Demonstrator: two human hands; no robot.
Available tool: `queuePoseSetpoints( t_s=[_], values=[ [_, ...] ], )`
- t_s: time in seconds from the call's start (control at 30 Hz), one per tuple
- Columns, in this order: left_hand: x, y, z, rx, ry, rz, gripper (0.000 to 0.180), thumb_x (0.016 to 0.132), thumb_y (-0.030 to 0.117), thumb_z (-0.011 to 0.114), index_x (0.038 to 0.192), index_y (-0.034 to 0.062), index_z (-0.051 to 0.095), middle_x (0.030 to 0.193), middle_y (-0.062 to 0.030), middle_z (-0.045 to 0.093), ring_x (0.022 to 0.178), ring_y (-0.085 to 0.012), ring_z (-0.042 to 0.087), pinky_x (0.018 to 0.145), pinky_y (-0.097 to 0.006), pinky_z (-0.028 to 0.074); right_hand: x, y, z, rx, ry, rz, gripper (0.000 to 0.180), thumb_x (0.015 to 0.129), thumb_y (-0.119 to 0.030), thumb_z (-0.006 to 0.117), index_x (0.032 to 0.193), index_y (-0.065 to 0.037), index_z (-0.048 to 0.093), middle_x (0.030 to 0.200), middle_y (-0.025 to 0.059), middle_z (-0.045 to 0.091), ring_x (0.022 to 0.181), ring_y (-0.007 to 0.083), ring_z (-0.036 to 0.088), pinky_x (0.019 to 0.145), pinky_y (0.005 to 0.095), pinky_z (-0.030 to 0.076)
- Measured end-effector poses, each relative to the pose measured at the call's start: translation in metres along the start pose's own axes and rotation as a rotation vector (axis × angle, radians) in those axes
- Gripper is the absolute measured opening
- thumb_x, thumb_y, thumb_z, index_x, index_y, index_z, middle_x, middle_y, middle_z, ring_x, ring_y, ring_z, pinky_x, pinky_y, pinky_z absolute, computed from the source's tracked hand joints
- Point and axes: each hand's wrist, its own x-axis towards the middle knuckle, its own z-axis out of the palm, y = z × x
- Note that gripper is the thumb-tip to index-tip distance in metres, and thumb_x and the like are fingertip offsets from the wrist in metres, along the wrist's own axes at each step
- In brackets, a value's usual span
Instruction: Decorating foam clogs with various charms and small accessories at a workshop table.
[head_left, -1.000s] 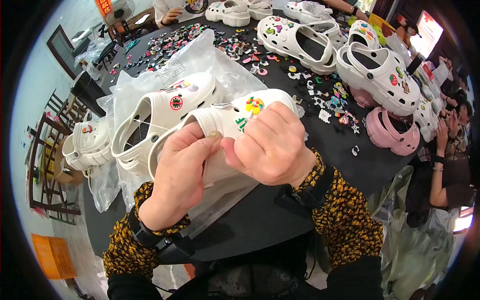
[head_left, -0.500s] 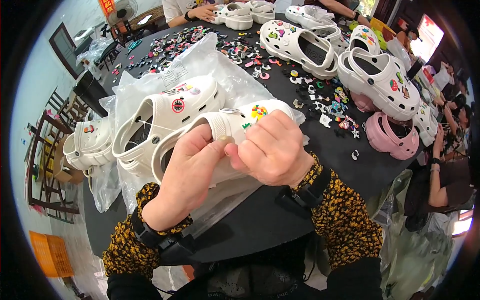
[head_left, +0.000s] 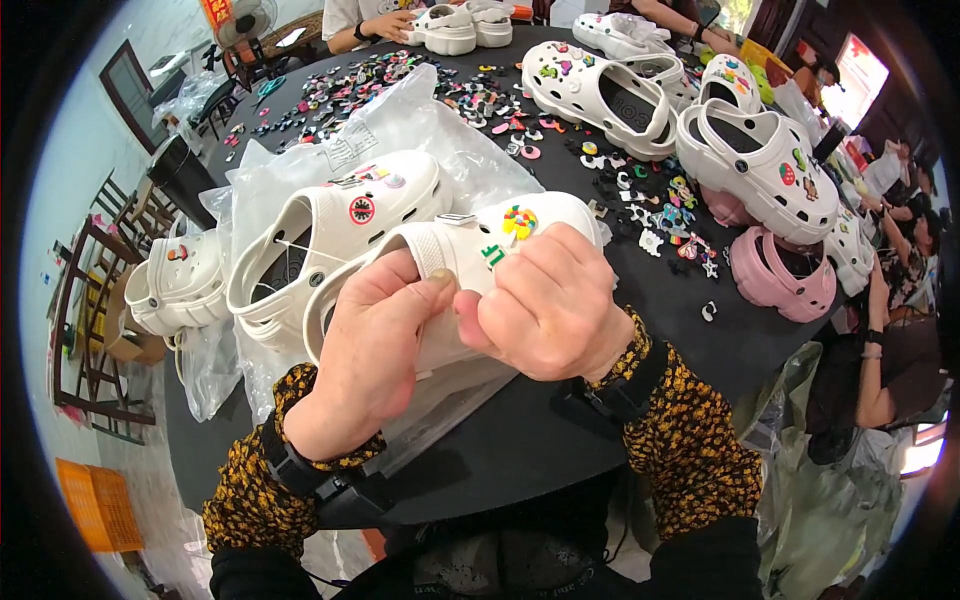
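Note:
My left hand [head_left: 365, 335] grips a white clog [head_left: 565, 212] at the edge of its foot opening, fingers inside and thumb on the outer side. That clog carries a round multicoloured charm [head_left: 519, 222] and a green charm [head_left: 493, 256] on its upper. My right hand [head_left: 550, 305] is curled into a fist against the near side of the clog, close to my left thumb; anything inside its fingers is hidden. Just left of this clog lies a second white clog [head_left: 410, 190] bearing a red-and-black round charm [head_left: 361, 210]. Both rest on a clear plastic bag [head_left: 480, 155].
Loose charms [head_left: 340, 95] cover the far part of the black table [head_left: 570, 430]. Decorated white clogs [head_left: 755, 165] and a pink clog [head_left: 775, 285] stand at the right, another white pair [head_left: 190, 280] at the left edge. A person's hand [head_left: 390, 25] is across the table.
My right fist has moved slightly down and right, showing more of the green charm. Across the table, the other person's white clogs have shifted left. My left hand keeps its grip.

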Motion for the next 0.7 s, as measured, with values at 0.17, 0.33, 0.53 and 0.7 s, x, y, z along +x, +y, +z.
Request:
queuePoseSetpoints(
  t_s=[0.17, 0.33, 0.53, 0.7],
  values=[
    [0.007, 0.015, -0.005, -0.094, -0.017, 0.004, 0.025, 0.092, 0.004, 0.051, 0.114, -0.0067, 0.058, 0.106, -0.0134, 0.066, 0.093, -0.0168, 0.065, 0.083, -0.03, 0.052, 0.004, -0.021, 0.001, 0.122, -0.033, -0.013, 0.029, 0.072, -0.009, 0.069, 0.062, -0.008, 0.042, 0.065, 0.0053, 0.047, 0.054, 0.022, 0.046, 0.047, 0.0337, 0.035],
    [0.005, 0.011, 0.001, -0.089, -0.05, -0.01, 0.029, 0.092, 0.004, 0.051, 0.118, -0.0067, 0.056, 0.11, -0.0131, 0.065, 0.097, -0.0181, 0.065, 0.086, -0.032, 0.052, 0.003, -0.008, -0.005, 0.133, 0.075, 0.048, 0.022, 0.075, -0.01, 0.067, 0.066, -0.007, 0.048, 0.065, 0.0061, 0.049, 0.051, 0.025, 0.046, 0.047, 0.0354, 0.036],
    [0.003, 0.009, 0.005, -0.084, -0.065, -0.041, 0.03, 0.093, 0.005, 0.051, 0.12, -0.0067, 0.056, 0.113, -0.0137, 0.065, 0.099, -0.0189, 0.064, 0.089, -0.032, 0.051, 0.007, 0.001, -0.029, 0.193, 0.118, 0.679, 0.027, 0.087, -0.009, 0.064, 0.066, -0.002, 0.049, 0.059, 0.0088, 0.045, 0.05, 0.0241, 0.047, 0.048, 0.0349, 0.038],
    [0.004, 0.009, 0.005, -0.083, -0.073, -0.06, 0.029, 0.094, 0.006, 0.05, 0.12, -0.0072, 0.056, 0.113, -0.0137, 0.065, 0.099, -0.0187, 0.064, 0.09, -0.032, 0.051, -0.002, 0.009, -0.02, 0.377, 0.149, 0.807, 0.026, 0.091, -0.011, 0.063, 0.071, 0.001, 0.052, 0.06, 0.0116, 0.049, 0.049, 0.0226, 0.047, 0.048, 0.0331, 0.038]
  ],
)
